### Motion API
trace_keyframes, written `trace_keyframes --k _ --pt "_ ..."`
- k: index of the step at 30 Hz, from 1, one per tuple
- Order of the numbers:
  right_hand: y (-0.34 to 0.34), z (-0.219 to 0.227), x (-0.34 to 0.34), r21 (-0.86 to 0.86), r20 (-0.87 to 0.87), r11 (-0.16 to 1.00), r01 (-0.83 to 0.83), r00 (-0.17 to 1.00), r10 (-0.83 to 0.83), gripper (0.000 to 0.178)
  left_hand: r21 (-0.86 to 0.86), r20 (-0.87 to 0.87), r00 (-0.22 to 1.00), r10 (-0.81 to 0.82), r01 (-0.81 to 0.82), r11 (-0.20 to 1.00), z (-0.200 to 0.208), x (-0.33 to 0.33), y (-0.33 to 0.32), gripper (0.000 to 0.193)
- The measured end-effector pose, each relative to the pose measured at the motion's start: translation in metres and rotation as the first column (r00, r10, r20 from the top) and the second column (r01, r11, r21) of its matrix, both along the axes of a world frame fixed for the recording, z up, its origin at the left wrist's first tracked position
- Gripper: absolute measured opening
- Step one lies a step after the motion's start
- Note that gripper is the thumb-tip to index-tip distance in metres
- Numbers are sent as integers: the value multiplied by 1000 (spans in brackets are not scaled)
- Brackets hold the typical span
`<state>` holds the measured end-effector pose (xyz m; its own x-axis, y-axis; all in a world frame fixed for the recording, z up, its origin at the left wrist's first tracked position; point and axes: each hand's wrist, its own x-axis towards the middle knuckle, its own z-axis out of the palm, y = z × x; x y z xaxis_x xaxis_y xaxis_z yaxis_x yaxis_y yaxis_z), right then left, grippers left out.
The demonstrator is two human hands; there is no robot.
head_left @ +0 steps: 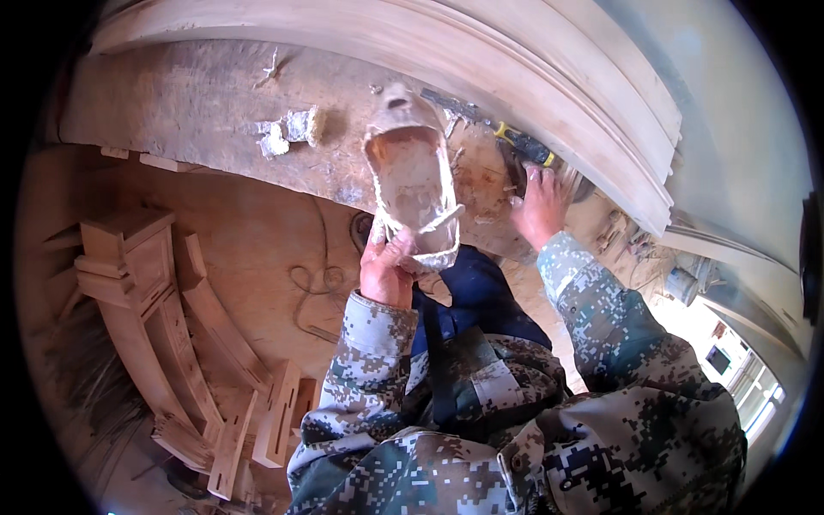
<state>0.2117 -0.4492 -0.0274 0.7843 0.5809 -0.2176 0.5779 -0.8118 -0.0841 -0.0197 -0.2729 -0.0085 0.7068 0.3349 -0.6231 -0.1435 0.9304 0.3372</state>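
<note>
My left hand [390, 266] grips the near end of a cut-open plastic jug [410, 184], its rim and inside caked with whitish residue. A thin pale stick [442, 218] lies across the jug's near end. The jug is held tilted over the bench edge, its narrow neck pointing away. To the right, my right hand [542, 206] is over the bench with fingers stretched and thumb apart, seemingly holding nothing. Its fingertips are close to a tool with a yellow-and-black handle [525, 143]; whether they touch it I cannot tell.
Long curved wooden mouldings [515, 73] lie along the far side of the worn workbench [189, 103]. A crusted whitish lump [290, 131] sits left of the jug. Curved wooden frame pieces [150, 318] stand at lower left, and a cable [322, 279] trails on the floor.
</note>
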Motion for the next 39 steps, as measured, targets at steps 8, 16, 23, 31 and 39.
trace_keyframes --k 8,16,23,31,39 --pt "-18 3 -14 1 -124 988 152 981 -151 59 19 -90 996 5 -3 1000 21 4 21 61" --pt "-47 -12 -26 17 -65 987 161 985 -160 67 188 8 1000 17 -18 982 33 21 22 60" --pt "-39 0 -19 0 -234 977 212 950 -206 62 328 -128 991 -39 79 941 22 11 39 46" --pt "6 -8 15 345 150 938 -18 988 -36 56 494 -229 964 -136 235 837 33 3 30 63" --pt "19 -6 24 143 39 979 -142 990 138 44 558 -293 946 -139 288 778 25 6 23 67"
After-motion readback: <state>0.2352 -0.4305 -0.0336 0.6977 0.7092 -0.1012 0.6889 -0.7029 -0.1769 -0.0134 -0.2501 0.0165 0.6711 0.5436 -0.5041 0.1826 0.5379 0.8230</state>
